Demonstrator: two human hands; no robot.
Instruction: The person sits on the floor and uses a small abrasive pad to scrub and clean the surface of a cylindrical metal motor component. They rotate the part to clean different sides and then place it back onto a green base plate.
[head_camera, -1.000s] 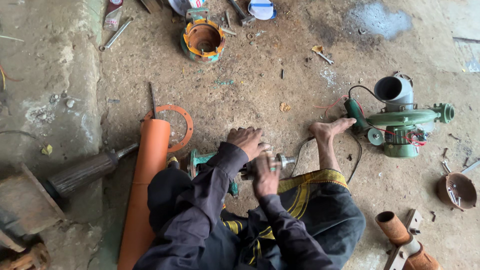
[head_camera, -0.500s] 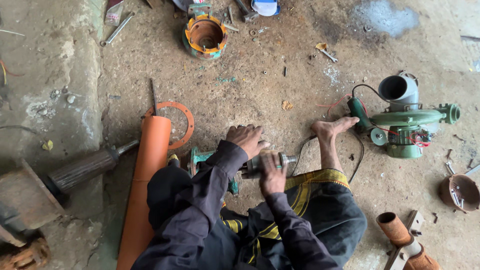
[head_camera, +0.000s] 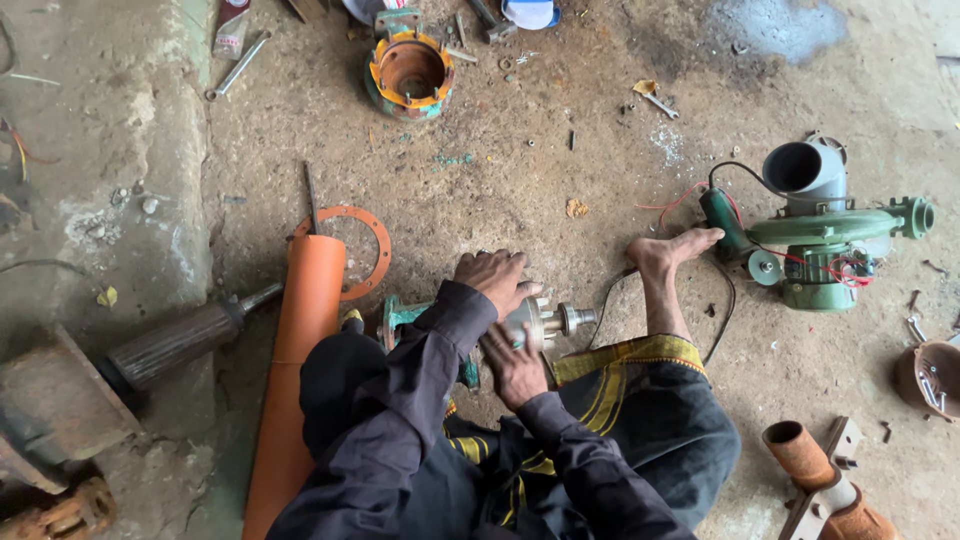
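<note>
Person: sits low on the dirt floor, one bare foot (head_camera: 672, 252) stretched forward, so the work lies close between the legs.
Metal shaft assembly (head_camera: 545, 320): lies on the floor in front of the person, its grey stepped end pointing toward the foot; a green flange (head_camera: 402, 318) at the other end sits just beside the orange pipe.
Left hand (head_camera: 495, 280): lies over the top of the assembly, fingers curled down around it. I judge that it presses the part to the floor so it will not roll.
Right hand (head_camera: 515, 362): comes from below, fingers closed against the near side of the same part; whether it holds a small tool I cannot tell.
Orange pipe (head_camera: 300, 350): lies lengthwise at the person's left side, touching the sleeve; an orange ring gasket (head_camera: 372, 240) is at its far end.
Green pump (head_camera: 825, 235): stands well apart on the right, beyond the foot, with red and black wires trailing.
Round orange-and-green housing (head_camera: 408, 72): is set aside at the top with loose wrenches near it, probably kept out of the way.
Rusty pipe pieces (head_camera: 810, 465): lie near the right knee.
</note>
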